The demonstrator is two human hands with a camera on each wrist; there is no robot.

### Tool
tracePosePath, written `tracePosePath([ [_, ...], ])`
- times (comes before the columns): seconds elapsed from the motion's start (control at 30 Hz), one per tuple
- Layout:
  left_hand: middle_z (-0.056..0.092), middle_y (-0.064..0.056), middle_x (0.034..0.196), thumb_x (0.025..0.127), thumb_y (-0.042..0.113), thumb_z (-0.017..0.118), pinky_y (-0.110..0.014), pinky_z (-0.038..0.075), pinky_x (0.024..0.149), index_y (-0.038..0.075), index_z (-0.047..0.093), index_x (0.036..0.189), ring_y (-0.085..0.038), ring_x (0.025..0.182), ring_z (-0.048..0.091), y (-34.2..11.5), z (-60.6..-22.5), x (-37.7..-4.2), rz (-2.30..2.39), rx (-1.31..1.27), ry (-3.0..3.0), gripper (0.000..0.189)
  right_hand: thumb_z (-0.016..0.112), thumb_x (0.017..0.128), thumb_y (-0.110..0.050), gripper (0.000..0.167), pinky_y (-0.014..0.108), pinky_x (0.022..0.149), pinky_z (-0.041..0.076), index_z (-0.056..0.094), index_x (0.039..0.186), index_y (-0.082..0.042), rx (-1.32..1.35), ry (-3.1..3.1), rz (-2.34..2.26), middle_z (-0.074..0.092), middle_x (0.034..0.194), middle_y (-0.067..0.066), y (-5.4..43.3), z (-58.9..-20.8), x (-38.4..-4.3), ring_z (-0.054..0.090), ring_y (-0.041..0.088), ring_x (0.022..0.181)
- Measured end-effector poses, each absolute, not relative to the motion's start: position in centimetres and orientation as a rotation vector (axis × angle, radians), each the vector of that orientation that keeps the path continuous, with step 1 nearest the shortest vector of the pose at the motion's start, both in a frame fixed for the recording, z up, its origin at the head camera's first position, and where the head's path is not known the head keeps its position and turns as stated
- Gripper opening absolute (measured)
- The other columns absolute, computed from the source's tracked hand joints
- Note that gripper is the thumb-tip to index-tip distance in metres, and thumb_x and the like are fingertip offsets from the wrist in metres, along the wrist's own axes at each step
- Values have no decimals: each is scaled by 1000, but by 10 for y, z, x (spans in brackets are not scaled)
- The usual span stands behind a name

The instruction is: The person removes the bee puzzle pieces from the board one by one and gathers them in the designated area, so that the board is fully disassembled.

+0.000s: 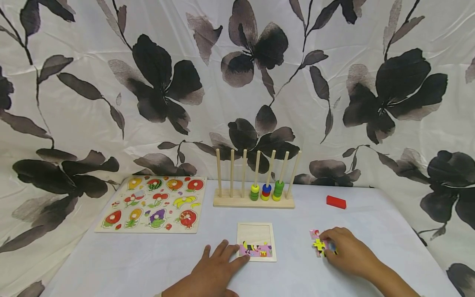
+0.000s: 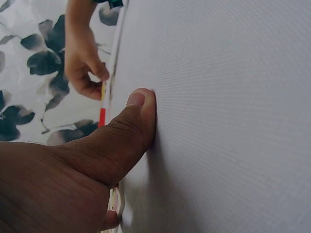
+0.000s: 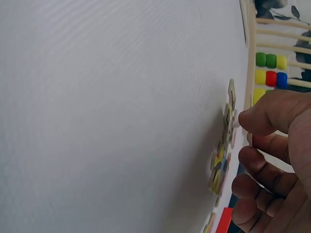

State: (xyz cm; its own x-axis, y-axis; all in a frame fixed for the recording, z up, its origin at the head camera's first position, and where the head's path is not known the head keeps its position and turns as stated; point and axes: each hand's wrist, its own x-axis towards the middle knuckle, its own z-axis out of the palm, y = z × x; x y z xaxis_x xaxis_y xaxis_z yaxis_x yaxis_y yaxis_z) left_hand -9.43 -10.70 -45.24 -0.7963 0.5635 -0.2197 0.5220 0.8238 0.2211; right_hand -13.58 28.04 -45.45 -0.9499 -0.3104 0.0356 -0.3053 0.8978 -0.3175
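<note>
My left hand (image 1: 219, 268) lies with spread fingers at the lower left of a small wooden puzzle tray (image 1: 256, 227), fingertips right at its edge. A strip of joined pink jigsaw pieces (image 1: 256, 250) fills the tray's lower part. In the left wrist view, the left thumb (image 2: 138, 114) rests close over the white cloth. On the right, my right hand (image 1: 350, 251) pinches a puzzle piece (image 3: 250, 139) between thumb and forefinger, mostly hidden by the fingers. Loose puzzle pieces (image 1: 314, 234) lie in a small pile beside and under it, a yellow one (image 1: 319, 245) among them.
A fruit peg board (image 1: 148, 228) lies at the back left. Behind the tray stands a wooden bead rack (image 1: 254, 202) with upright pegs, some holding coloured beads. A red block (image 1: 336, 202) lies at the back right. Floral cloth (image 1: 237, 103) hangs behind the white-covered table (image 1: 122, 264).
</note>
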Motion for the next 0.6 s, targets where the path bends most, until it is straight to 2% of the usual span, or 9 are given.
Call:
tracePosePath([
  [0.17, 44, -5, 152, 73, 59, 85, -75, 34, 102, 36, 51, 151, -41, 142, 37, -106, -453, -95, 213, 814, 2721, 88, 79, 81, -12, 31, 48, 93, 52, 72, 110, -18, -525, 3097, -500, 67, 116, -4, 288, -457, -134, 59, 24, 114],
  [0.6, 44, -4, 152, 74, 60, 85, -75, 34, 102, 36, 50, 151, -40, 143, 37, -105, -455, -95, 219, 803, 2712, 88, 79, 81, -10, 31, 55, 95, 49, 72, 111, -12, -428, 3039, -517, 67, 112, -1, 306, -452, -132, 59, 29, 112],
])
